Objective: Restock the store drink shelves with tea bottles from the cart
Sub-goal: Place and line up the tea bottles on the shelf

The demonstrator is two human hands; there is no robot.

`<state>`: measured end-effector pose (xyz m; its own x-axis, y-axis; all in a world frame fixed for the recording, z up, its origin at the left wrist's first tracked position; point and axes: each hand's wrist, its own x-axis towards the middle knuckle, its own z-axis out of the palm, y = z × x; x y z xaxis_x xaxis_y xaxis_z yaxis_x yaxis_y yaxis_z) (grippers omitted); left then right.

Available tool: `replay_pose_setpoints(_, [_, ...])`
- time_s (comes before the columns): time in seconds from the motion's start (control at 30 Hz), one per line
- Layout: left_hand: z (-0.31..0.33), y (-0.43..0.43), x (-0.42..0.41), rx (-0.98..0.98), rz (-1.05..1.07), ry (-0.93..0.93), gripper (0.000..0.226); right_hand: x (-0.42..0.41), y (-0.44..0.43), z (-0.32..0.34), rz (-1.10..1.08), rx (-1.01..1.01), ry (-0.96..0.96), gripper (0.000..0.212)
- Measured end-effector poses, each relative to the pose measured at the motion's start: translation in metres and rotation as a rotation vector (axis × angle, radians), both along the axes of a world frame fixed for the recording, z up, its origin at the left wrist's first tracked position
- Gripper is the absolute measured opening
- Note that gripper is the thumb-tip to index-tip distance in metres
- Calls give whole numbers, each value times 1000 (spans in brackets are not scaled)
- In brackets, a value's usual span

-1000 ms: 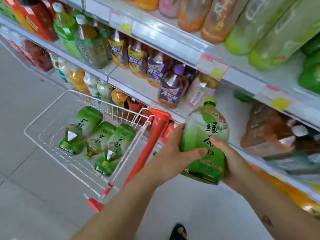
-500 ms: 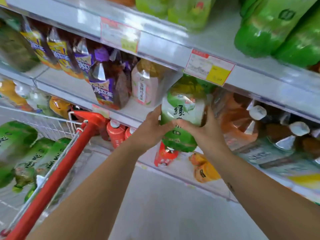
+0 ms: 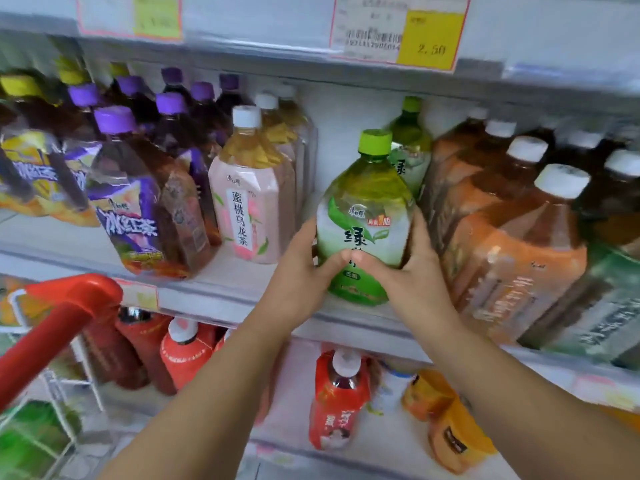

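The light is bright, even and soft, falling from overhead, and colours look a little washed out. Under the upper shelf [image 3: 277,60] a band of shade darkens the backs of the rows. The green bottle [image 3: 363,216] I hold is the sharpest thing, with a soft sheen on its shoulder. Towards the edges everything smears: the purple-capped bottles [image 3: 138,209] on the left, the brown bottles [image 3: 512,265] on the right, the cart handle [image 3: 62,317]. The price tag [image 3: 398,32] is blurred, its small print unreadable. The wide lens bows the shelf edges.
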<state>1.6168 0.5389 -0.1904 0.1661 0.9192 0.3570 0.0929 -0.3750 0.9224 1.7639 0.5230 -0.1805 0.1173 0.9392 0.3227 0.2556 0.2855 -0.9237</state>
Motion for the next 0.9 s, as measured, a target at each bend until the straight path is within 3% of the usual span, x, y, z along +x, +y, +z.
replay_pose_setpoints(0.13, [-14,12,4,104,20,78,56,4,8,-19,-40,20,-20,83])
replay_pose_setpoints(0.23, [-19,23,3,92,18,128,79,7,7,-18,-90,9,-159,73])
replay_pose_setpoints(0.33, [-17,27,0,62,12,152,95,11,-15,-16,-66,-99,-476,56])
replay_pose_setpoints(0.43, [-11,31,-1,34,-2,214,75,16,-38,-19,19,-249,-844,60])
replay_pose_setpoints(0.5, [-6,36,1,7,-5,234,72,19,-42,-15,61,-293,-999,38])
replay_pose_setpoints(0.53, [-4,40,3,2,-4,244,73,20,-42,-12,77,-310,-1037,22])
replay_pose_setpoints(0.57, [-3,44,6,-1,-1,253,73,21,-41,-11,89,-304,-1064,20])
replay_pose_setpoints(0.7, [6,60,27,-24,-6,227,72,25,-38,-9,109,-267,-1147,32])
replay_pose_setpoints(0.9, [9,96,60,-42,59,272,73,26,-38,-15,94,-234,-1147,32])
